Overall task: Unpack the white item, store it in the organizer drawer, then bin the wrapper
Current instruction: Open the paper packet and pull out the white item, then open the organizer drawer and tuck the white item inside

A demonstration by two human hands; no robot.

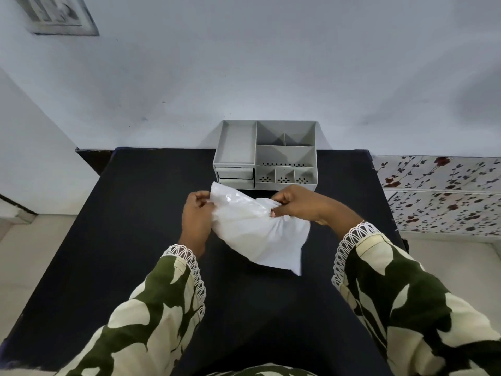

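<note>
A white item in a clear plastic wrapper (257, 229) is held above the black table (135, 240), just in front of the grey organizer (265, 156). My left hand (196, 215) pinches the wrapper's upper left edge. My right hand (301, 203) pinches its upper right edge, and the plastic is stretched between the two. The organizer stands at the table's far edge against the wall, with open top compartments and two small drawers (235, 176) at its lower left, both looking shut. The item's shape inside the wrapper cannot be made out.
A white wall rises right behind the organizer. A floral-patterned surface (444, 194) lies to the right of the table. Pale floor shows on both sides. No bin is in view.
</note>
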